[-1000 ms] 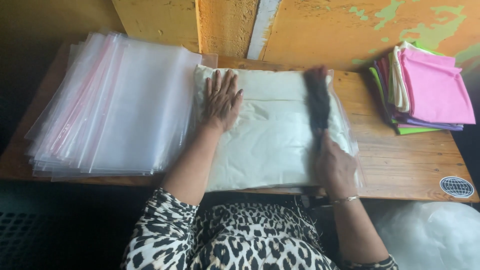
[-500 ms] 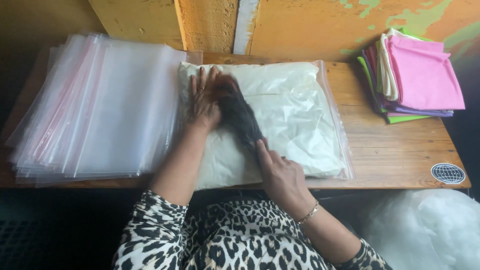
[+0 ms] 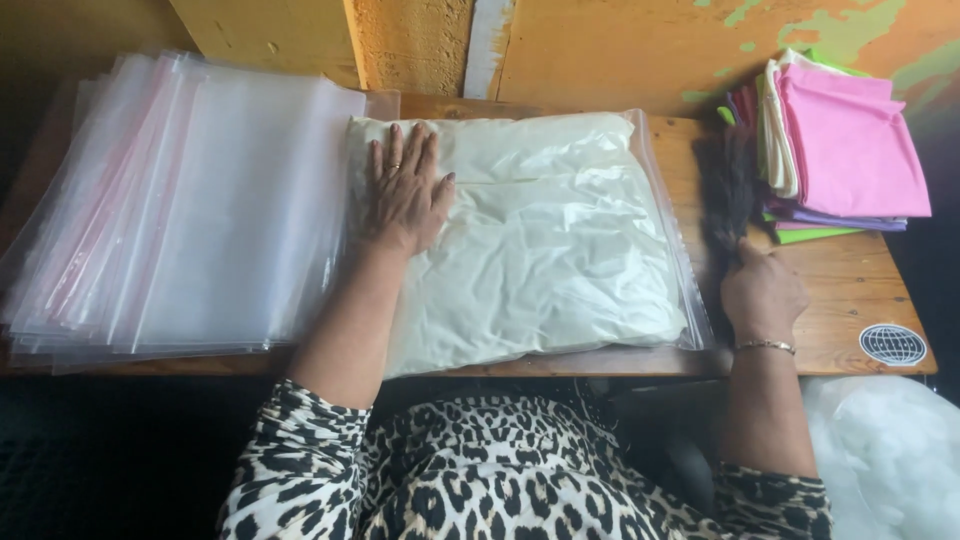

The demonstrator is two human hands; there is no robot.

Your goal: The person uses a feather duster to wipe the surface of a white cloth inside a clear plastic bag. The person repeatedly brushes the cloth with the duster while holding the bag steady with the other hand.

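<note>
A cream cloth sealed in a clear plastic bag lies flat on the wooden table. My left hand presses flat on the bag's left part, fingers spread. My right hand grips the handle of a dark bristly brush, which points away from me just past the bag's right edge.
A thick stack of empty clear bags lies to the left. Folded pink, purple, cream and green cloths are piled at the back right. White stuffing sits below the table's right end. A yellow wall stands behind.
My right hand has swept the brush from the left part of the bag, beside my left hand, across to beyond its right edge. My left hand stays pressed on the bag.
</note>
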